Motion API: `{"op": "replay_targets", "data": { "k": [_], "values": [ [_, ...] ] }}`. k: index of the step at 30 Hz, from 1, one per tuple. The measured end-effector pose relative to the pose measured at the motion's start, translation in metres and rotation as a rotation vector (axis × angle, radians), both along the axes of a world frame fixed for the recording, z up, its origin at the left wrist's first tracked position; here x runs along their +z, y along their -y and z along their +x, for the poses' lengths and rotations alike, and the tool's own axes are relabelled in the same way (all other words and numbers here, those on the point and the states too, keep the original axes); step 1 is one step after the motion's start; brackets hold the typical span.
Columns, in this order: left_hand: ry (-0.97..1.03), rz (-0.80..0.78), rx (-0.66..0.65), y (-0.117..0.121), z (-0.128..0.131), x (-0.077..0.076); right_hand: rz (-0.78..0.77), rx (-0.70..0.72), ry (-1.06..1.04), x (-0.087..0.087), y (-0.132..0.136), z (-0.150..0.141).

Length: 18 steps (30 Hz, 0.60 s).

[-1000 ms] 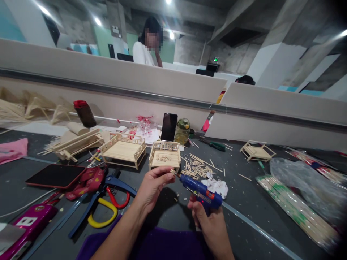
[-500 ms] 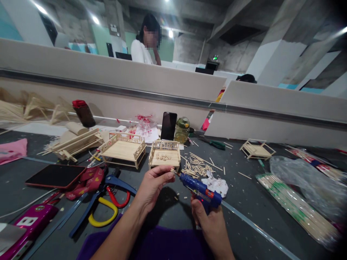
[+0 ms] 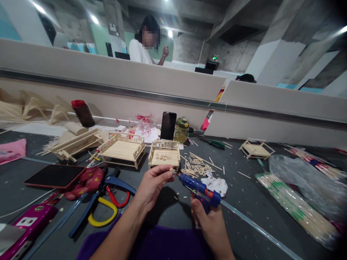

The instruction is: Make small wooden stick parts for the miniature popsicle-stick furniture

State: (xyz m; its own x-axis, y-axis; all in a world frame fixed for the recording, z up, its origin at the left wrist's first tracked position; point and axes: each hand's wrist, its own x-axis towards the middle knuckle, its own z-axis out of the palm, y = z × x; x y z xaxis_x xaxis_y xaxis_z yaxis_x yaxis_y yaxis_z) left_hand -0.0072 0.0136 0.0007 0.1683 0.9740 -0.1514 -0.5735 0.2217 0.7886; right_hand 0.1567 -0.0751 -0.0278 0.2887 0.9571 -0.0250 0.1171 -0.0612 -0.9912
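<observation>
My right hand (image 3: 207, 216) is wrapped round the handle of a blue hot glue gun (image 3: 199, 188), with a long clear glue stick (image 3: 257, 225) trailing from its back. The gun's nozzle points left, close to the fingertips of my left hand (image 3: 155, 184). Those fingertips pinch a small piece of wooden stick (image 3: 171, 169), mostly covered by the fingers. Just beyond stands a miniature wooden bench (image 3: 165, 157) with several tiny wood bits on its seat. A larger miniature wooden bed (image 3: 121, 150) is to its left.
Cut stick pieces (image 3: 196, 165) and crumpled paper (image 3: 215, 183) lie beyond the glue gun. Blue cutters (image 3: 93, 202) and yellow-handled scissors (image 3: 104, 215) are at left, near a flat phone (image 3: 55, 176). Bagged sticks (image 3: 295, 209) lie right. A person (image 3: 146, 43) is behind the partition (image 3: 108, 74).
My hands, the glue gun and the pinched piece stay almost in place. Behind the partition, the person's hand has moved away from the head, to the right.
</observation>
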Motion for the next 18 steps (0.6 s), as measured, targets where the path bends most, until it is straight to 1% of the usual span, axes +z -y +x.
{"op": "replay_targets", "data": {
  "k": [3,8,11,16,18],
  "values": [
    [0.013,0.000,0.014,-0.0008,-0.0003,0.0002,0.016,0.015,-0.013,-0.0011,0.0001,0.0007],
    [-0.004,0.009,0.012,-0.0015,-0.0009,-0.0018,0.061,-0.014,-0.024,0.0061,0.0001,-0.0008],
    [-0.006,0.018,0.018,-0.0012,-0.0013,-0.0027,0.080,-0.020,-0.018,0.0075,0.0001,-0.0010],
    [-0.011,0.003,0.024,-0.0006,-0.0012,-0.0017,0.026,0.022,0.005,0.0043,-0.0003,0.0000],
    [-0.013,0.001,0.023,-0.0007,-0.0010,-0.0011,0.027,0.035,0.029,0.0050,-0.0006,-0.0002]
  ]
}}
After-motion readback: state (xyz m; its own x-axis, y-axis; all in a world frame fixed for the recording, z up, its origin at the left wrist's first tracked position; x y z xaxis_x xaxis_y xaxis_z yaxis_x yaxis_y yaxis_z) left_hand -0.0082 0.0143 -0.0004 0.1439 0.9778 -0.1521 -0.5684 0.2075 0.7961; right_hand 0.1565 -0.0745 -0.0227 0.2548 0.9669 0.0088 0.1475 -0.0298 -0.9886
